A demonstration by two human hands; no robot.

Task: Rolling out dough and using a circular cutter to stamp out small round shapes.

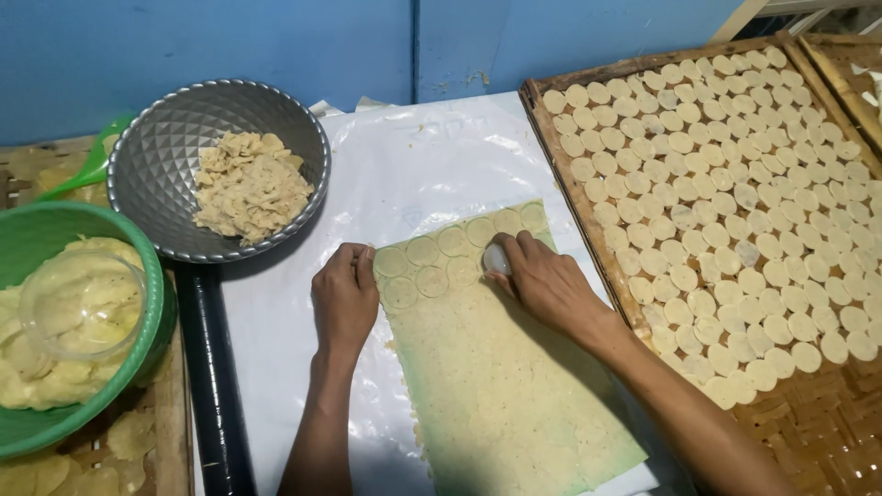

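Pressing a small round cutter (496, 260) into a long sheet of rolled dough (501, 367), the right hand (542, 280) has its fingers closed over the tool near the sheet's far end, where two rows of circles are already scored into the pale yellow dough. The left hand (344, 294) rests at the sheet's left edge, its fingers curled and its fingertips (364, 257) touching the dough's corner; it holds nothing that can be seen.

The dough lies lengthwise on a white plastic sheet (404, 156) spread over the surface, running from the hands toward the near edge of the view. Just right of it stands a woven bamboo tray (818, 422), nearly filled with neat rows of cut dough discs (726, 184). To the left, a black rolling pin (213, 386) lies beside the plastic, its far end tucked under a faceted metal bowl (165, 156) that holds a heap of dough scraps (250, 184). Farther left, a green plastic basin (147, 276) contains soft yellow dough and a clear plastic cup (78, 308). A blue wall (230, 37) closes the scene behind.
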